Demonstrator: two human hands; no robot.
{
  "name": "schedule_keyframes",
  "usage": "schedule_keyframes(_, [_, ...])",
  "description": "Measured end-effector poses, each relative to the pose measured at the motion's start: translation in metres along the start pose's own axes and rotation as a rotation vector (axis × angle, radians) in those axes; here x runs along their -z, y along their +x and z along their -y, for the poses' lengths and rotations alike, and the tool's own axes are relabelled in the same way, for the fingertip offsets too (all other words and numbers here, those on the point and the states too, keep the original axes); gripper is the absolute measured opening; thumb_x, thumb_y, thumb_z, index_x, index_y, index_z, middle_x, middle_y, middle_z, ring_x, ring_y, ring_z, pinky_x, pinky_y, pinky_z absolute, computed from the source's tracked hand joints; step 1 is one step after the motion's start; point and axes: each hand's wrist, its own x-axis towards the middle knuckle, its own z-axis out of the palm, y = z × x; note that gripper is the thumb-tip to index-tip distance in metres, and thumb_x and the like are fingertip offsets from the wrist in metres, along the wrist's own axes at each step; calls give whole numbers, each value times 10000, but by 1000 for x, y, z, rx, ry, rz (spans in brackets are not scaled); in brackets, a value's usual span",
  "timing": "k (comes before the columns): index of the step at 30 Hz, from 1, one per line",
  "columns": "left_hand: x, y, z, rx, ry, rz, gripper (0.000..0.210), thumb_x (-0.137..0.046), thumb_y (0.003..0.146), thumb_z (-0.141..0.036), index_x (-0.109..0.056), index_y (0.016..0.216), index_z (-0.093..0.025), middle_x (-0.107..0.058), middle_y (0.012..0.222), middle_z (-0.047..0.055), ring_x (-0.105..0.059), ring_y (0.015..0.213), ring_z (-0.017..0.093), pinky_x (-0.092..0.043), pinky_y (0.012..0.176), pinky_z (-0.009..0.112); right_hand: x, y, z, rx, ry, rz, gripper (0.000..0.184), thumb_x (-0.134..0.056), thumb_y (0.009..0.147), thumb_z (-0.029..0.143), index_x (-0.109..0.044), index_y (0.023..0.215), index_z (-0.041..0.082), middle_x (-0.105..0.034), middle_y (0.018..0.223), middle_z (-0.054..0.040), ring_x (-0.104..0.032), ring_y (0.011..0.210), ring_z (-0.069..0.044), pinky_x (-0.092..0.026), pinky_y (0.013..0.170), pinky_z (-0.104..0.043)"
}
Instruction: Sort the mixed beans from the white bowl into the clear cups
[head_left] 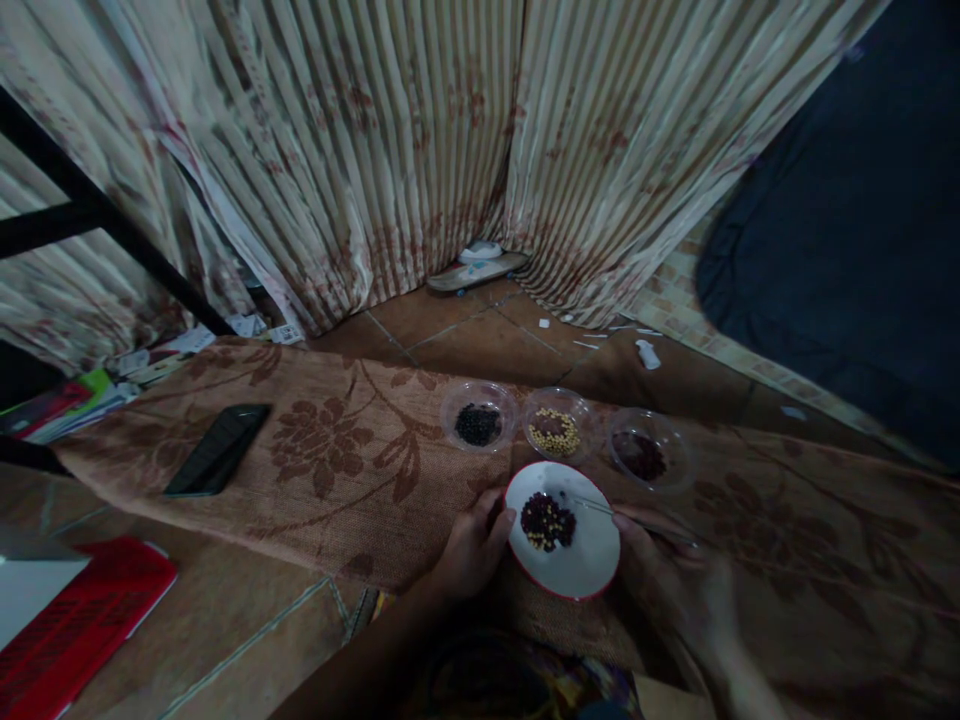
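Note:
My left hand [477, 540] grips the left rim of a white dish [589, 560] with a red edge, its thumb over the rim. Mixed dark and pale yellow beans [547, 522] lie heaped left of the dish's middle. Slim metal tweezers [592, 505] reach over the dish from the right, held in my right hand [667, 570], which is partly blurred. Their tips are near the beans; I cannot make out anything between them. Behind the dish stand three clear plastic bowls: one with black beans [478, 425], one with yellow beans [553, 433], one with dark red beans [639, 455].
A patterned brown cloth [397, 520] covers the narrow table. A black phone [217, 450] lies at the left. On the tiled floor beyond are a skateboard [476, 272] and a small white bottle [646, 353]. Striped curtains [420, 130] hang behind; a red-and-white box [97, 610] is at lower left.

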Motion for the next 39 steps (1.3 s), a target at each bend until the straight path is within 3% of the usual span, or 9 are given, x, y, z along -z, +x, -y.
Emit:
schedule_keyframes(2, [0, 0, 1, -3, 7, 3, 329, -437, 954, -361, -539, 1226, -206, -718, 1023, 30, -663, 897, 178, -506, 846, 291, -13, 17, 15, 11, 49, -27, 209, -671, 787, 371, -736, 866, 190, -726, 931, -94, -679, 850, -233, -557, 722, -350])
schedule_keyframes(7, [0, 0, 3, -46, 1, -12, 331, -435, 957, -350, -526, 1241, -205, -690, 1145, 51, -653, 980, 186, -496, 889, 300, -58, 63, 54, 191, 126, -6, 175, -657, 794, 359, -740, 832, 209, -728, 868, -50, -666, 852, -200, -531, 779, -335])
schedule_keyframes(11, [0, 1, 4, -49, 2, 4, 337, -438, 956, -352, -528, 1240, -194, -694, 1135, 66, -651, 1007, 198, -503, 880, 308, -73, 73, 61, 221, 184, -3, 175, -648, 801, 357, -739, 851, 215, -730, 901, -45, -671, 886, -196, -524, 800, -328])
schedule_keyframes(16, [-1, 0, 4, -34, -2, 6, 342, -437, 955, -354, -525, 1249, -203, -688, 1149, 58, -652, 1004, 194, -504, 887, 307, -51, 53, 43, 121, 121, -74, 155, -693, 762, 354, -739, 824, 220, -729, 914, -50, -674, 857, -201, -539, 756, -326])
schedule_keyframes(21, [0, 1, 2, -8, -3, 4, 354, -434, 952, -365, -535, 1250, -203, -699, 1115, 53, -663, 946, 188, -515, 864, 306, -21, 21, 17, -71, 136, -129, 211, -705, 748, 353, -735, 883, 194, -733, 928, -77, -681, 847, -219, -556, 744, -345])
schedule_keyframes(27, [1, 1, 1, 22, 18, -3, 351, -448, 942, -366, -545, 1237, -203, -712, 1059, 43, -662, 906, 186, -512, 859, 307, 5, -14, -11, -235, 49, -15, 290, -716, 716, 426, -740, 855, 172, -740, 904, -108, -690, 850, -268, -558, 748, -391])
schedule_keyframes(34, [0, 1, -1, 44, 25, -3, 349, -450, 941, -383, -550, 1224, -206, -714, 1046, 38, -657, 925, 191, -506, 866, 307, 10, -23, -6, -230, -37, 52, 308, -717, 680, 498, -742, 748, 199, -741, 847, -103, -697, 806, -270, -568, 740, -406])
schedule_keyframes(39, [0, 2, 0, 41, 38, -19, 341, -443, 946, -378, -556, 1217, -204, -709, 1077, 42, -659, 926, 187, -506, 868, 305, 9, -21, -16, -182, -70, 34, 286, -682, 743, 480, -730, 806, 206, -726, 913, -89, -674, 881, -257, -532, 819, -416])
